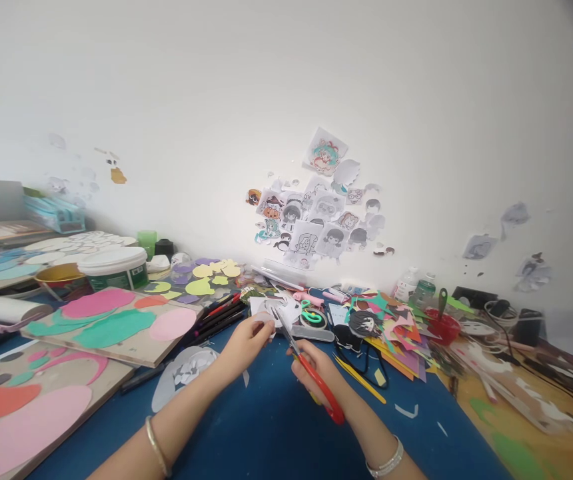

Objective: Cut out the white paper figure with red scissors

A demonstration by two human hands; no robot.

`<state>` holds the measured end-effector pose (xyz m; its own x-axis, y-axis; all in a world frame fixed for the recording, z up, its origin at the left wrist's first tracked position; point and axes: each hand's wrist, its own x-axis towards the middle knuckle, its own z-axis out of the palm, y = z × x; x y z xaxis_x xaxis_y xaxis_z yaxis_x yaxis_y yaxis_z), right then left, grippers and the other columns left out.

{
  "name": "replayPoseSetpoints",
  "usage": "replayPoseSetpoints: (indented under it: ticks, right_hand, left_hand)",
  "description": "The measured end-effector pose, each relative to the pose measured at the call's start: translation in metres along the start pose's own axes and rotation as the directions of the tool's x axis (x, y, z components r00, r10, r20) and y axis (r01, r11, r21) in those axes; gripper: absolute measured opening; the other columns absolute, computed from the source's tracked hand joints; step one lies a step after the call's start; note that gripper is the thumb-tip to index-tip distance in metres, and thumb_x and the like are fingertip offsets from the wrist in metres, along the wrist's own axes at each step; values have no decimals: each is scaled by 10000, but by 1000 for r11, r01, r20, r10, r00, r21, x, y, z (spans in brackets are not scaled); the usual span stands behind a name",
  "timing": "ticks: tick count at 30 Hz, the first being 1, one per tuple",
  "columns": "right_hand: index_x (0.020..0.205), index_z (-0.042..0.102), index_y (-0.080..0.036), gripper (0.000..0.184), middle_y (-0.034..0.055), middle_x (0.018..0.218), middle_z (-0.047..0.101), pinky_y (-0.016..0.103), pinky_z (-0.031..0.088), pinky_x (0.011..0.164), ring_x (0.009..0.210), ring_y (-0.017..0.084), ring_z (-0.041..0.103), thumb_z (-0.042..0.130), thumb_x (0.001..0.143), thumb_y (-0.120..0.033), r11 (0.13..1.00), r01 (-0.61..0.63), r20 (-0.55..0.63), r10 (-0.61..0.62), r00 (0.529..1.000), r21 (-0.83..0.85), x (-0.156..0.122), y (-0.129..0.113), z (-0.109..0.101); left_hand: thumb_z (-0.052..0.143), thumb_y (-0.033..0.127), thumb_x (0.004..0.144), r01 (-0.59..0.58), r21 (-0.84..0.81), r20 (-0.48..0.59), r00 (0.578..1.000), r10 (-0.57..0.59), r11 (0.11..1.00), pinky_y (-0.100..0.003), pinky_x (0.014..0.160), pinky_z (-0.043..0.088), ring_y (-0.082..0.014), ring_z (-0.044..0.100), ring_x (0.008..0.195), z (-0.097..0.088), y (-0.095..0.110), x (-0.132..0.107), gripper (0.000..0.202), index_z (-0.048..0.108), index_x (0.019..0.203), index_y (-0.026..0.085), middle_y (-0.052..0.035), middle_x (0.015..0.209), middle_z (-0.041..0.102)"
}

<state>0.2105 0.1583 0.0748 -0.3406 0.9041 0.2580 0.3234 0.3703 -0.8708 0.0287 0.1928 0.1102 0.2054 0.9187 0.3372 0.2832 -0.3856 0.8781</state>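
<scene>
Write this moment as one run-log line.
left hand: holding white paper piece | right hand: holding red-handled metal scissors | below: dark-blue flat surface

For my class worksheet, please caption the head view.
Right fingers hold red-handled scissors, left fingers white paper, above a blue tabletop.

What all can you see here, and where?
scissors: one, red-handled, in right hand
paper piece: one, white, in left hand
wall drawings: many, mostly white, centre
wall: one, white, behind
tub: one, white-lidded green, back left
bowls: two, yellow left, red right
roll: one, white, far left
boards: at least two, brownish, left
cutouts: many, pink, green, yellow, left
pens: several, mostly black, left of centre
paper pile: uncounted, multicoloured, right of centre
bottles: two, clear and greenish, back right
scraps: several, white, scattered
work surface: one, blue, beneath
bracelets: two, gold and silver, on wrists
left hand: one, bare, left of centre
right hand: one, bare, right of centre
</scene>
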Motion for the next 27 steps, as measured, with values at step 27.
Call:
replayPoseSetpoints:
  ticks: [27]
  right_hand:
    - [953,487,-167,505,-57,536,413,177,337,400,418,66,379,466,795,-647,989,-48,-21,51,998,142,0,-7,1]
  left_hand:
    - [335,339,894,-263,433,39,961,273,862,-263,626,402,-187,586,690,13,-5,-13,319,604,779,213,-43,728,646]
